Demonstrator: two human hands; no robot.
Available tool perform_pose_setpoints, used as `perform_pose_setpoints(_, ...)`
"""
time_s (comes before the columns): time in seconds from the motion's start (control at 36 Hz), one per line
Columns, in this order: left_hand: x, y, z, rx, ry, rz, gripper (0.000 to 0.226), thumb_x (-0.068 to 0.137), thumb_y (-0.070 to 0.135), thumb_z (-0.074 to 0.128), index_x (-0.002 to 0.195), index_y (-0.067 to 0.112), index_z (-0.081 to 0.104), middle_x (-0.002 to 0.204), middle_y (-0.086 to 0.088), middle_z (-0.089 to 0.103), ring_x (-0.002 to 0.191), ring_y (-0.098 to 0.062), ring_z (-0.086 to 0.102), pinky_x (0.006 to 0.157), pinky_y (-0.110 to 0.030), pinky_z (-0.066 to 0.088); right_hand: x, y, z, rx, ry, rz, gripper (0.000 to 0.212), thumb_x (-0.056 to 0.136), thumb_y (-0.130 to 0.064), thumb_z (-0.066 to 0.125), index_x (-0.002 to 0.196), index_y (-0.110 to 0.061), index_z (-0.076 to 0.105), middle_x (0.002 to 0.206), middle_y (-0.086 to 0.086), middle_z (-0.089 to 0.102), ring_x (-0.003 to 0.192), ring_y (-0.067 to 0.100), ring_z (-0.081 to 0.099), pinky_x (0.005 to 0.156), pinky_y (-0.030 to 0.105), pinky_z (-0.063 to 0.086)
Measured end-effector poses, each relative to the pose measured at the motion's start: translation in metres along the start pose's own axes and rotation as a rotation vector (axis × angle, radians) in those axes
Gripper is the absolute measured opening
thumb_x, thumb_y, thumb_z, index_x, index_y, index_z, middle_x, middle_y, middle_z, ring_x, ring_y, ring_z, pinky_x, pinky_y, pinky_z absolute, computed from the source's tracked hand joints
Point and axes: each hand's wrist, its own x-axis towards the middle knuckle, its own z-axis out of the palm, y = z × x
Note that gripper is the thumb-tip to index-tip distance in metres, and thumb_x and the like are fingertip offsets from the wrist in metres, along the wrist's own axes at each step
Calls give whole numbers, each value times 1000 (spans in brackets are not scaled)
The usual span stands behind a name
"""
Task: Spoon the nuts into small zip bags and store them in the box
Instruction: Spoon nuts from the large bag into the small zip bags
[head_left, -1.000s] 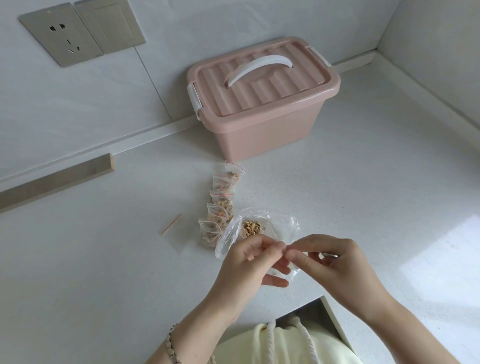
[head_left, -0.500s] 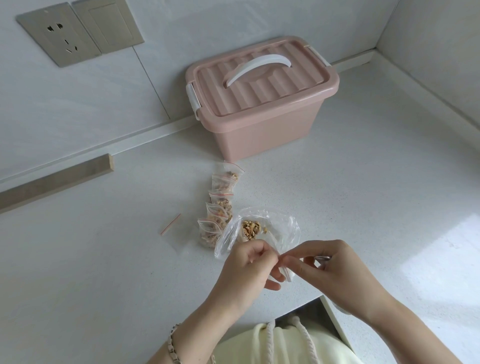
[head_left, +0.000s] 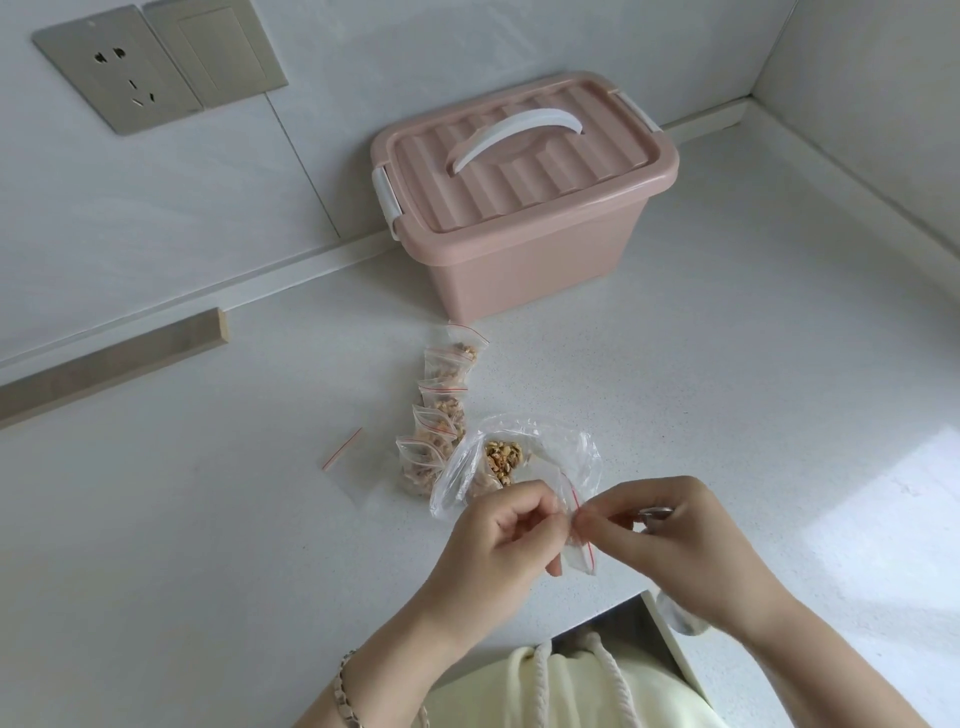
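No text, label, brand, number or sign can be read anywhere in view. The pink box (head_left: 524, 270) at the counter's back edge, the filled small zip bags (head_left: 441, 410) in front of it, the zip bag (head_left: 580, 558) pinched between the left hand (head_left: 504, 535) and right hand (head_left: 670, 540), and the socket plate (head_left: 119, 78) on the wall all show plain surfaces. The only marking is a thin red line along each bag's seal, and it carries no lettering.
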Motion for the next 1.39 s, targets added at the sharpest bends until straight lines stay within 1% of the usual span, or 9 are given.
perform_pose_setpoints(0.14, -2, -3, -3, -127, -95, 29, 18, 73, 30, 51, 54, 28, 52, 47, 13, 47, 54, -9, 47, 55, -11, 36, 1, -1, -6, 180, -67, -15, 13, 68, -18, 80, 57, -19, 73, 56, -1, 66, 44, 9, 46, 46, 21, 34)
perform_pose_setpoints(0.25, -2, -2, -2, -178, -90, -14, 17, 69, 32, 50, 53, 33, 57, 45, 10, 42, 51, -8, 50, 51, -12, 35, 1, -1, -8, 191, -78, -33, 29, 64, -45, 77, 67, -16, 75, 60, 6, 67, 44, 35, 38, 43, 42, 30)
perform_pose_setpoints(0.36, 2, -6, -4, 143, 67, 22, 19, 75, 25, 49, 56, 26, 48, 50, 7, 48, 50, -7, 42, 51, -17, 34, 0, -6, -7, -22, 50, -45, 20, 78, -5, 69, 60, -13, 73, 54, -6, 64, 40, 4, 37, 43, 9, 27)
perform_pose_setpoints(0.58, 3, -13, 3, 715, 384, 141, 20, 67, 41, 40, 57, 24, 37, 50, 8, 43, 52, -9, 39, 48, -15, 30, 3, 3, 3, -293, 361, -10, 17, 73, -12, 73, 60, -23, 68, 48, -23, 55, 43, 5, 44, 44, 9, 32)
perform_pose_setpoints(0.67, 4, -20, -1, 757, 325, 392, 13, 78, 30, 52, 84, 19, 51, 81, 9, 52, 76, -2, 47, 71, -12, 39, 3, 0, -2, -276, 308, -1, 21, 74, -13, 73, 57, -22, 65, 42, -23, 51, 38, 6, 40, 42, 9, 31)
perform_pose_setpoints(0.75, 6, -34, -4, 814, 258, 523, 53, 79, 36, 60, 123, 14, 40, 124, 2, 42, 117, -13, 43, 99, -24, 38, 1, -4, -5, -356, 211, -67, 19, 74, -12, 72, 60, -23, 67, 55, -23, 59, 41, 5, 45, 46, 7, 33)
perform_pose_setpoints(0.83, 10, -41, -2, 895, 278, 571, 77, 76, 47, 63, 136, 12, 28, 139, 1, 33, 134, -15, 31, 108, -33, 29, 1, -6, -3, -409, 132, -91, 15, 75, -15, 70, 65, -26, 68, 65, -26, 62, 48, 3, 50, 51, 7, 37)
perform_pose_setpoints(1.11, 13, -39, 5, 821, 405, 628, 68, 82, 60, 53, 125, 8, 42, 113, -4, 62, 110, -13, 52, 96, -40, 42, 2, -10, 4, -235, 129, -43, 18, 76, -11, 68, 62, -23, 67, 63, -15, 65, 44, 4, 45, 51, 8, 36)
perform_pose_setpoints(1.39, 9, -43, -1, 850, 482, 641, 49, 85, 57, 51, 108, 14, 52, 98, -1, 68, 94, -9, 57, 85, -23, 45, 7, -4, 12, -352, 180, -63, 16, 78, -10, 66, 67, -21, 67, 69, -21, 64, 49, 2, 51, 53, 7, 37)
